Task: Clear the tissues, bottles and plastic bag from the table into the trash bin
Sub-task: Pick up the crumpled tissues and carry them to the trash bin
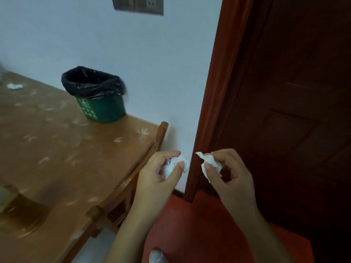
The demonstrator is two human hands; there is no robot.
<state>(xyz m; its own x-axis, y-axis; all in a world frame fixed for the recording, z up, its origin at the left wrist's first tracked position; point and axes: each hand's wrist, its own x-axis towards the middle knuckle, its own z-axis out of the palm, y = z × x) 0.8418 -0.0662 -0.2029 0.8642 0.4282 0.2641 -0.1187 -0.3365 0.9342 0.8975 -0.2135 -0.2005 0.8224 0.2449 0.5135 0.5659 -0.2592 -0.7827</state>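
Step in hand, as judged: transfer of tissues to the trash bin point(102, 109). The left hand point(155, 177) pinches one crumpled tissue point(175, 165) between thumb and fingertips; the right hand point(235, 177) pinches a second crumpled tissue point(209, 164) the same way. Both hands are held off the bench point(57, 149), beyond its corner at 4 o'clock, in front of the door frame point(218, 82). The trash bin, green with a black liner point(106, 86), stands on the bench against the wall, at 10 o'clock from the hands and well apart from them, mouth upward. The next move calls for carrying both hands up and left over the rim, and releasing only above the liner opening, since light paper may drift. A third tissue point(14, 86) lies on the bench at 9 o'clock from the bin. A blurred amber object point(20, 211), possibly a bottle, sits at 7 o'clock in the view; identity cannot be confirmed. No plastic bag can be made out. A chair post point(163, 128) rises just beside the bench corner, between hands and bin; the path should pass above it
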